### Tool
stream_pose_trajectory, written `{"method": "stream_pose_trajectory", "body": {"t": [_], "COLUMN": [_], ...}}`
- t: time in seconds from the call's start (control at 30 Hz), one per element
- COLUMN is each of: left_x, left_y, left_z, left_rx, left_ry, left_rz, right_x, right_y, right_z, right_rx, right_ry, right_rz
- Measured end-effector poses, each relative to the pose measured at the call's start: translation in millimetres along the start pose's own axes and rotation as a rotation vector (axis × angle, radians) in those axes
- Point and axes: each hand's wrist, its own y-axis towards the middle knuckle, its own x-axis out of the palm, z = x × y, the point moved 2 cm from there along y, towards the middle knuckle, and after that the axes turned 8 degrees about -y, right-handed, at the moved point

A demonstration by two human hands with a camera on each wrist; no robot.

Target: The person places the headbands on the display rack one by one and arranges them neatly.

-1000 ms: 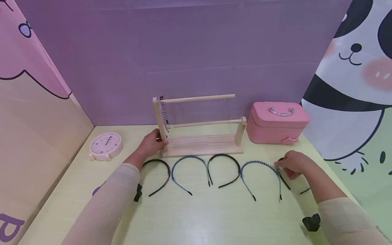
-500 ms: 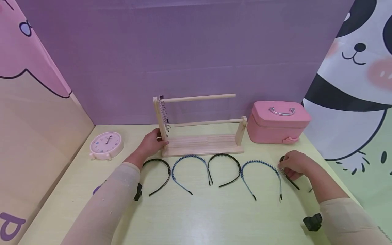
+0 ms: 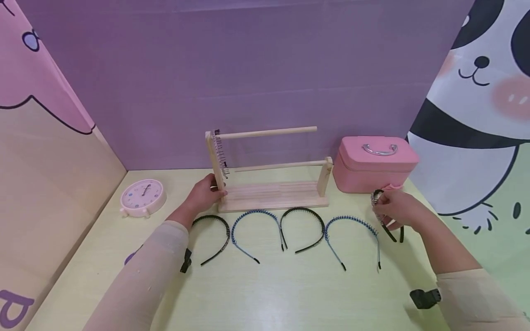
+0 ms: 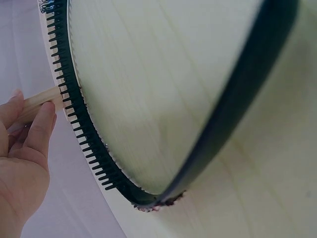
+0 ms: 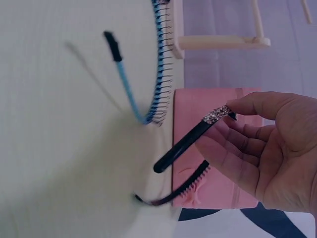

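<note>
My left hand (image 3: 203, 195) grips the left post of a pale wooden rack (image 3: 273, 196). A dark toothed headband (image 3: 222, 156) hangs on the rack's upper rod, close to that post. At the right, my right hand (image 3: 397, 209) pinches a black headband (image 5: 183, 145) with a glittery band, its ends pointing down; in the right wrist view it is above the table. In front of the rack lie a black headband (image 3: 228, 228), a blue one (image 3: 257, 212), another black one (image 3: 304, 209) and another blue one (image 3: 349, 218).
A pink case (image 3: 374, 171) with a metal handle stands right of the rack, just behind my right hand. A pink clock (image 3: 143, 196) lies at the left of the table (image 3: 265, 299). A purple backdrop (image 3: 265, 69) rises behind.
My right hand has lifted the black headband off the table, and its two ends have swung closer together in view. The left hand stays on the rack's post.
</note>
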Motion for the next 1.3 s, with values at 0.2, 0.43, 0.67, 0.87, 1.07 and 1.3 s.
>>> {"method": "stream_pose_trajectory", "body": {"t": [0.2,0.43,0.67,0.87,1.07,1.3], "left_x": [1.5,1.7,0.9,1.6,1.0,0.0], "left_y": [-0.5,0.2,-0.5,-2.5,-3.2,-0.9], "left_z": [-0.2,-2.4,-3.6,-0.4,1.4,0.1], "left_rx": [0.004,-0.003,0.013,0.016,0.028,0.037], "left_ry": [-0.011,-0.001,0.016,0.014,0.019,0.022], "left_rz": [-0.004,-0.002,-0.007,-0.008,-0.003,-0.004], "right_x": [-3,-8,-10,-12,-16,-16], "right_y": [-12.4,-26.4,-29.8,-31.8,-30.7,-25.4], "right_z": [-21,-48,-68,-79,-95,-118], "right_rx": [-0.140,-0.301,-0.437,-0.379,-0.342,-0.346], "right_ry": [0.008,0.055,0.080,0.044,0.100,0.190], "right_rz": [0.108,0.221,0.356,0.459,0.527,0.640]}}
